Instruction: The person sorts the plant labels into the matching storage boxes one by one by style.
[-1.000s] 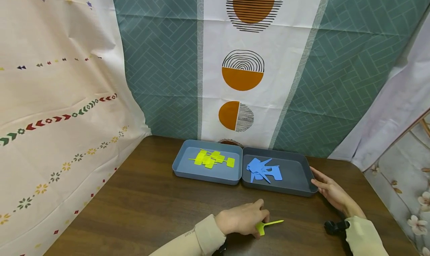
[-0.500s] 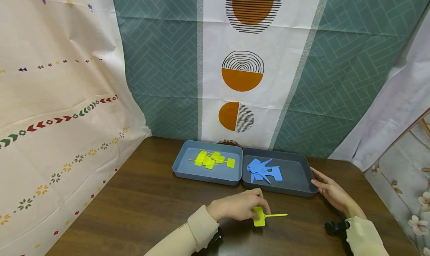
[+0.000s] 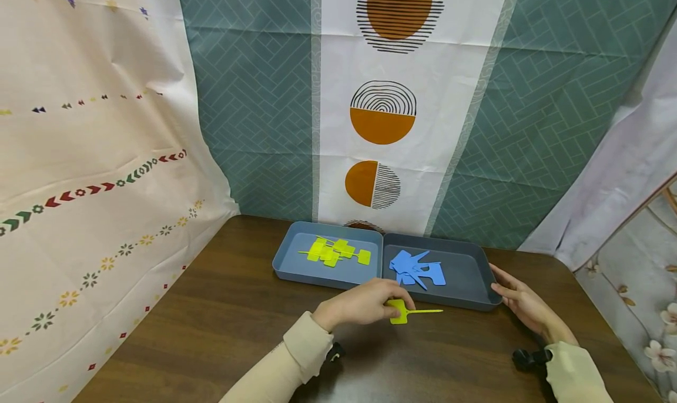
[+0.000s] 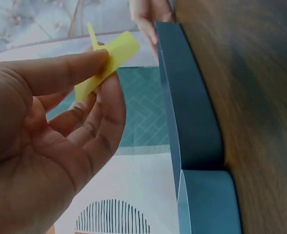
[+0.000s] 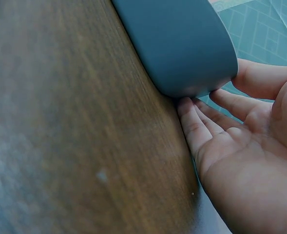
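Note:
Between its thumb and fingers my left hand (image 3: 365, 303) pinches a yellow plant label (image 3: 399, 313), whose thin stem points right. Hand and label hover over the table just in front of the trays; the left wrist view shows the label (image 4: 121, 51) tilted under the thumb. Fairly straight fingers of my right hand (image 3: 529, 309) touch the right end of the dark grey tray (image 3: 460, 268), as the right wrist view confirms. Blue plant labels (image 3: 409, 268) lie heaped at that tray's left side. Several yellow plant labels (image 3: 328, 253) lie in the blue-grey tray (image 3: 288, 265).
Both trays stand side by side, ends touching, toward the back of the brown wooden table (image 3: 211, 326). Behind them hangs a patterned green and white cloth (image 3: 254, 127). A cream cloth (image 3: 106, 227) hangs along the left side, and pale cloth (image 3: 608, 156) on the right.
My left hand has carried the yellow label up from the table and away from me, toward the trays, shifting slightly left. My right hand and both trays have stayed in place.

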{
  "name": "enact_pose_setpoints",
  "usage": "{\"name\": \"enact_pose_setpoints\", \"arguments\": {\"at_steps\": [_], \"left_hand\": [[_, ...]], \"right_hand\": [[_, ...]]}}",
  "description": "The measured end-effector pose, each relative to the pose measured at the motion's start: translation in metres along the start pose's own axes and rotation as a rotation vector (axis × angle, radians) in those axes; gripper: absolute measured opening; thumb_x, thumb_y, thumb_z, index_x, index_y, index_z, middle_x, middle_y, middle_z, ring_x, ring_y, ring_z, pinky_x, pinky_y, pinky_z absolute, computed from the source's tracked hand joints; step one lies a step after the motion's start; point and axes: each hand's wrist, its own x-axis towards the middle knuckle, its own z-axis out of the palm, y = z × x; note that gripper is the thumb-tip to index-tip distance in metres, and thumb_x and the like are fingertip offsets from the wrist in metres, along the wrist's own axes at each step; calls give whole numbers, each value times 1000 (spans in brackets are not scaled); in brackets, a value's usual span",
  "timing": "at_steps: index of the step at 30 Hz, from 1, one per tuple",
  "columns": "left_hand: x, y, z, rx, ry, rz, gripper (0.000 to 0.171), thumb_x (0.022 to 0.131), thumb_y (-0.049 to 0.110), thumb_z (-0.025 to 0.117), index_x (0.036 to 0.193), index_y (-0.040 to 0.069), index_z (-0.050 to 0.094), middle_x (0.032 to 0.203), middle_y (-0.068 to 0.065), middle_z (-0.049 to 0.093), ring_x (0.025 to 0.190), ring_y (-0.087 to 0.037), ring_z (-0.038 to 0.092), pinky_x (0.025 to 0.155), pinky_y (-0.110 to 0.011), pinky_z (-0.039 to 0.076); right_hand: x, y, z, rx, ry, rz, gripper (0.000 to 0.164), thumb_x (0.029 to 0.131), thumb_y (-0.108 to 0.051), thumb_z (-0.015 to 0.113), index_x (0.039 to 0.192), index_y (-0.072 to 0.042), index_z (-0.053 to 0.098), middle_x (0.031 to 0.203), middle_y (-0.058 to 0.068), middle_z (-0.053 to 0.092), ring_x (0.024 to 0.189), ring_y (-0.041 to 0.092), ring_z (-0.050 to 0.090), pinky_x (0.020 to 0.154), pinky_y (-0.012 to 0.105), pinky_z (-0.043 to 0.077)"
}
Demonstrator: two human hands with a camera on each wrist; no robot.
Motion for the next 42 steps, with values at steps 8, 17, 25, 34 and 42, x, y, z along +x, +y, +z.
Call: {"name": "enact_pose_setpoints", "arguments": {"at_steps": [8,17,25,34,42], "left_hand": [[-1,-5,-8,-51,61,-43,22,103,5,62,118,15,75,106,7,63,92,-6,54,78,-17,52],[-5,-11,-21,-150,129,-105,25,102,4,65,123,17,72,125,2,65,98,-10,56,75,-20,54],[-12,-29,-37,-167,239,-152,33,98,3,71,129,14,68,124,-5,64,102,-17,62,79,-26,56],[-27,-53,-58,-213,434,-257,36,94,2,76,127,9,64,111,-11,61,86,-18,67,73,-34,61],[-31,-74,-68,-248,503,-301,29,93,-2,75,120,2,65,107,-15,62,84,-22,70,77,-45,63]], "right_hand": [[0,0,0,8,5,14,72,114,-21,42,166,-8,-6,168,28,-19,155,14,8,94,8,36],[0,2,0,7,6,0,72,114,-20,42,166,-5,-5,167,30,-17,121,-25,35,94,7,36],[0,1,0,8,5,6,71,114,-20,42,167,-7,-5,168,27,-18,147,-5,18,94,7,36],[2,0,-1,8,11,-2,72,114,-19,42,166,-4,-6,167,31,-17,133,-16,31,96,7,38],[2,0,-1,2,11,8,73,114,-20,43,166,-6,-6,168,28,-18,150,1,18,96,7,37]]}}
